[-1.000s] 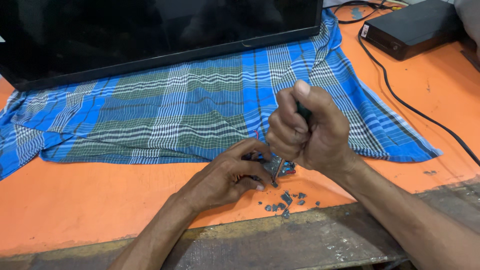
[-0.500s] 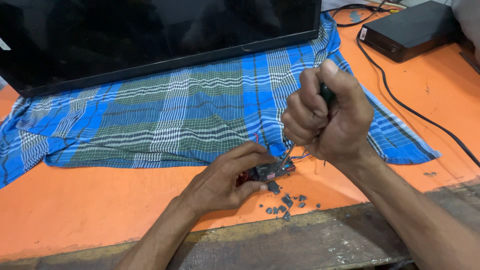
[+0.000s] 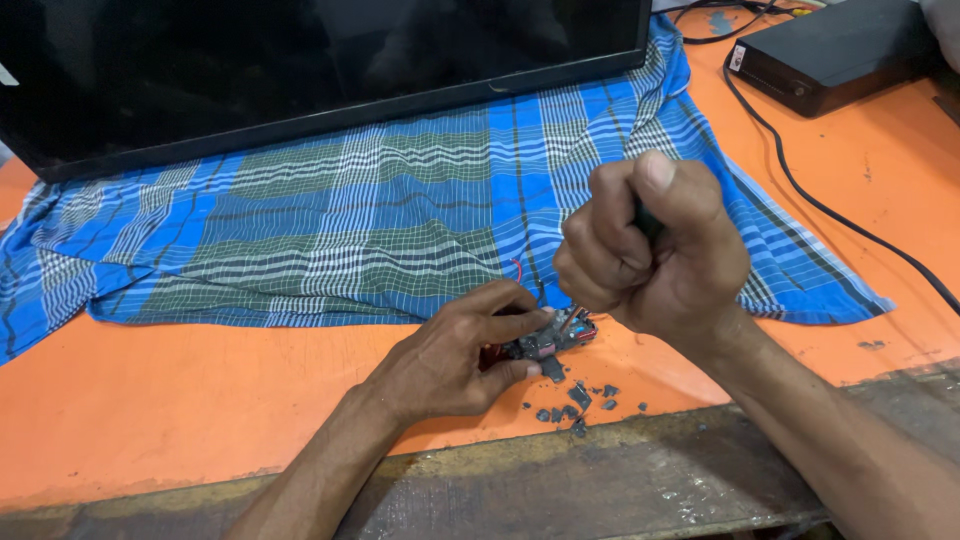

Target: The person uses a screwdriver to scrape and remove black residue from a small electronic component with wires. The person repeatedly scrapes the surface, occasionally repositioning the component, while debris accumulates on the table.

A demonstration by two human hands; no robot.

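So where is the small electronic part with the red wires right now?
In the head view, the small electronic part sits low centre on the orange table, pinched by the left hand, just below the checked cloth and above scattered dark fragments.

Blue-green-white checked cloth (image 3: 380, 230) on orange table (image 3: 150, 400), black screen (image 3: 300, 60), black box (image 3: 840, 50), grey fragments (image 3: 575, 405)

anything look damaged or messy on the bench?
Yes. Small dark fragments lie scattered on the orange table near its front edge, just below the small electronic part that the left hand pins down. They look like chipped-off bits. The right hand grips a dark-handled tool above it.
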